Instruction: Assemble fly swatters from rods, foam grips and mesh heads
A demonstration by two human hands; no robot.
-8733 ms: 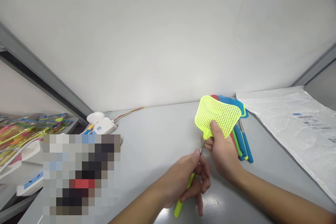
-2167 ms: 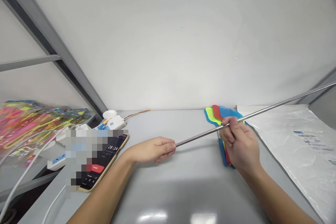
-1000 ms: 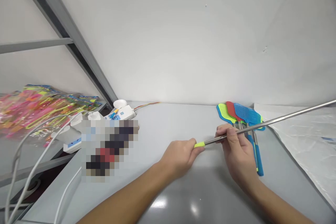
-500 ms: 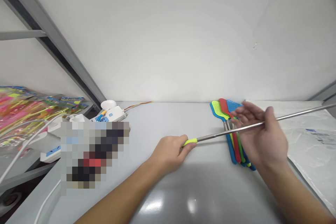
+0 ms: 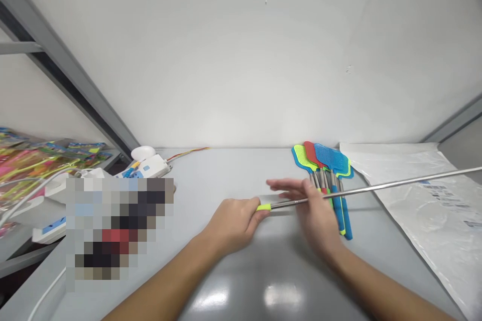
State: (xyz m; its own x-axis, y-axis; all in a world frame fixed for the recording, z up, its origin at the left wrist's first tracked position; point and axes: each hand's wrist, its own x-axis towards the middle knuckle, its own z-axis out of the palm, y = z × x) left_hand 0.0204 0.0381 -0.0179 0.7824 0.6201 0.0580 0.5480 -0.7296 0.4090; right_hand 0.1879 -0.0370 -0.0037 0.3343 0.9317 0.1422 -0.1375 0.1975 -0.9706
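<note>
My left hand (image 5: 237,225) is closed around the yellow-green handle of a fly swatter (image 5: 361,190), whose telescopic metal rod is drawn out long. The rod slants up to the right and runs out of view, so its far end is hidden. Along the rod, close to the handle, my right hand (image 5: 316,215) has its fingers stretched out, with the rod passing between thumb and palm. Just behind that hand lies a pile of short fly swatters (image 5: 329,158) in blue, red and yellow-green, partly covered by the hand and rod.
A white plastic bag (image 5: 425,210) with a printed label lies on the table (image 5: 226,175) at right. At left are white power strips (image 5: 154,165) with cables and a pixelated patch. Packaged colourful items (image 5: 41,160) fill a shelf beyond, beside a grey metal frame (image 5: 75,65).
My right hand has slid left along the rod, closer to my left hand, uncovering more of the swatter pile. The left hand keeps its hold on the handle. The view has shifted slightly right.
</note>
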